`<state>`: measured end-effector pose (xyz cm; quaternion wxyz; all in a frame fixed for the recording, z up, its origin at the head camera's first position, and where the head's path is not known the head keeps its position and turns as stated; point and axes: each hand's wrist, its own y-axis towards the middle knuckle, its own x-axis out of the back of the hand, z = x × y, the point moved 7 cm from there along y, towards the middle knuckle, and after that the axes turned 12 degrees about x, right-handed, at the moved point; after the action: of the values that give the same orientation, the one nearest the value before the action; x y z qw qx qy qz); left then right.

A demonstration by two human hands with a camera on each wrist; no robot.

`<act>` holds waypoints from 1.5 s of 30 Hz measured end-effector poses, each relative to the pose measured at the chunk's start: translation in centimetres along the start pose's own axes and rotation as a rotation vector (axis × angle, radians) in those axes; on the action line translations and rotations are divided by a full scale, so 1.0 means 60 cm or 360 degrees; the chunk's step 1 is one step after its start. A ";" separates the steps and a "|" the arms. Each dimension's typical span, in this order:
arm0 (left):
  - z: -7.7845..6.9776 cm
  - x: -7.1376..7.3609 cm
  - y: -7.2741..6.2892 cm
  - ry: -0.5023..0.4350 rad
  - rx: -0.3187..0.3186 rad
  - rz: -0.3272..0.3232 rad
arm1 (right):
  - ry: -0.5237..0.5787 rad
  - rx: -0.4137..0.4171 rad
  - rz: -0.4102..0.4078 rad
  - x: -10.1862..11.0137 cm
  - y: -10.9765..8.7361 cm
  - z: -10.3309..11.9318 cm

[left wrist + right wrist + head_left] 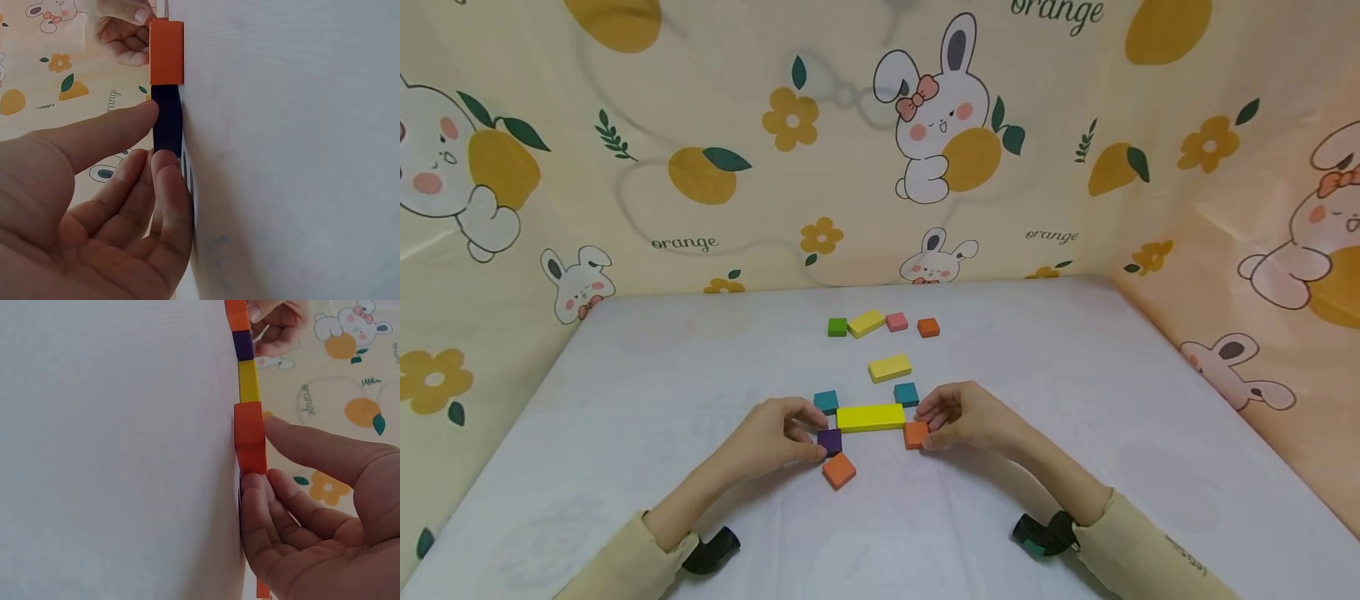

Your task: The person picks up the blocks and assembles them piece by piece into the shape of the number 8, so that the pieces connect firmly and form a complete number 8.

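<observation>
At the long bright-yellow rectangular block (870,418), far corners are occupied by square teal blocks (906,394), near-left by a square dark-purple block (830,442) pinched by the left hand (778,429), near-right by a square orange block (914,435) pinched by the right hand (966,417). Six other blocks (890,368) are left apart. Faces appear plain, smooth.

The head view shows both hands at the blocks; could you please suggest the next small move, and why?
Perhaps the left hand should release the purple block and straighten the orange block nearest the person: it lies askew beside the purple one, no hand touches it, and the left hand is close.
</observation>
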<state>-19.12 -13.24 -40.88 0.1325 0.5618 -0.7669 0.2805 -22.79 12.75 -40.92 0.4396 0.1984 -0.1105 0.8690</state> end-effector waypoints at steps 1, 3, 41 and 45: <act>0.000 0.000 0.000 -0.0003 0.0000 0.0003 | -0.0007 0.0003 -0.0001 0.001 -0.001 0.001; 0.001 -0.002 0.001 -0.0015 0.0001 0.0019 | -0.0053 0.0012 -0.0031 0.008 -0.004 0.005; 0.012 0.000 0.007 -0.0044 0.0106 0.0031 | 0.0109 -0.0067 -0.0252 0.208 0.183 -0.106; 0.012 -0.001 0.007 -0.0040 0.0104 0.0032 | 0.0009 -0.0090 -0.0277 0.204 0.186 -0.106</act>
<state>-19.41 -13.53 -41.62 0.1015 0.5615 -0.7646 0.2996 -39.94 17.30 -41.42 0.5192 0.1925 -0.1160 0.8245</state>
